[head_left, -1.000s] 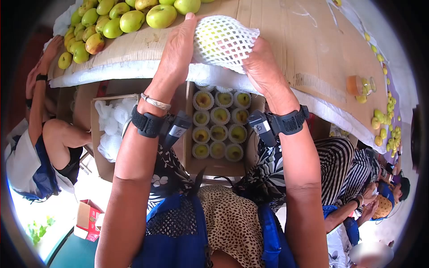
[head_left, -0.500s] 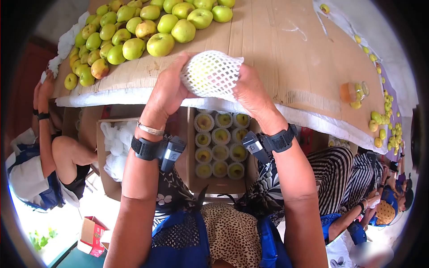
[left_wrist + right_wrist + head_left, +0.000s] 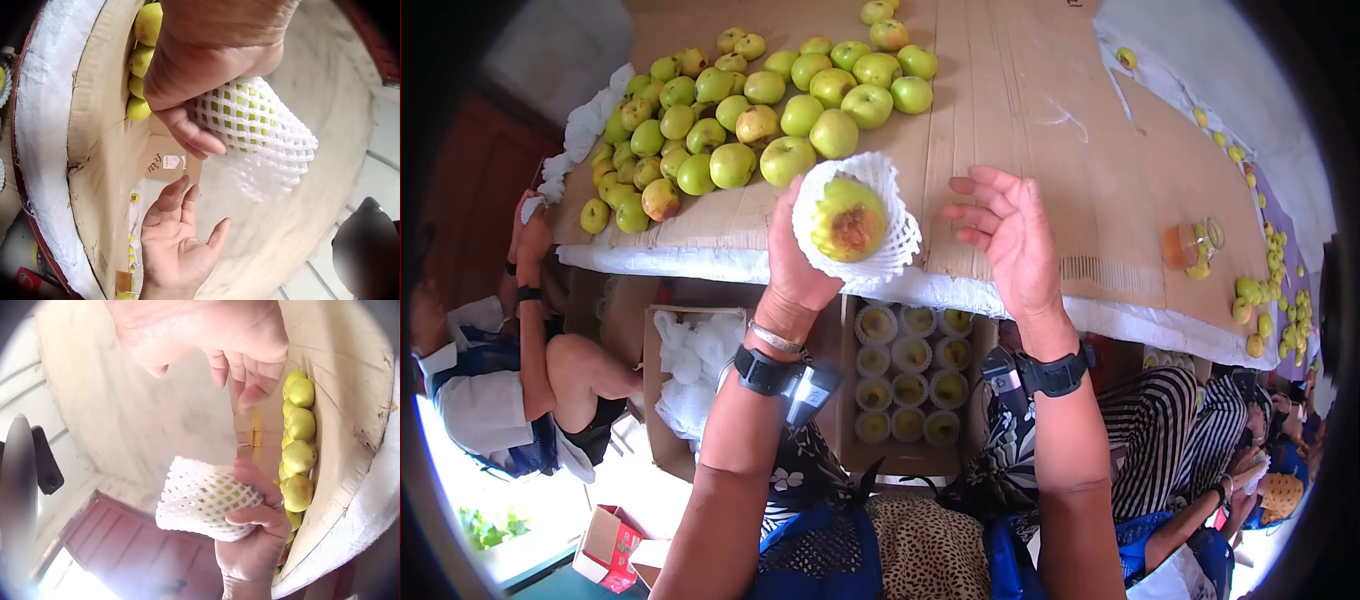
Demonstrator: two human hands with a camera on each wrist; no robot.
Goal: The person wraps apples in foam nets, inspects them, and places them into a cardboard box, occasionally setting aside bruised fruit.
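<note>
My left hand [image 3: 798,255] holds a green apple [image 3: 836,208] with a brown patch, wrapped in a white foam net sleeve [image 3: 892,240]. The sleeve's open end faces up toward the head camera and bares the browned part. In the left wrist view the thumb and fingers curl round the netted apple [image 3: 240,115]. Off to the side, my right hand [image 3: 1018,240] is apart from the apple, palm turned up, its fingers loosely bent around nothing. The right wrist view shows the sleeve [image 3: 203,497] gripped by the left hand, below the right hand [image 3: 219,337].
Many loose green apples [image 3: 730,165] lie on the cardboard-covered table [image 3: 1020,120]. Under its edge, a carton [image 3: 900,458] holds rows of sleeved apples, beside a box of white foam nets [image 3: 700,370]. A glass jar [image 3: 1185,243] lies at right; other people sit on both sides.
My right hand has let go of the netted apple and moved away to the right. The left hand has kept hold, and the sleeve's opening with the brown patch now faces the head camera.
</note>
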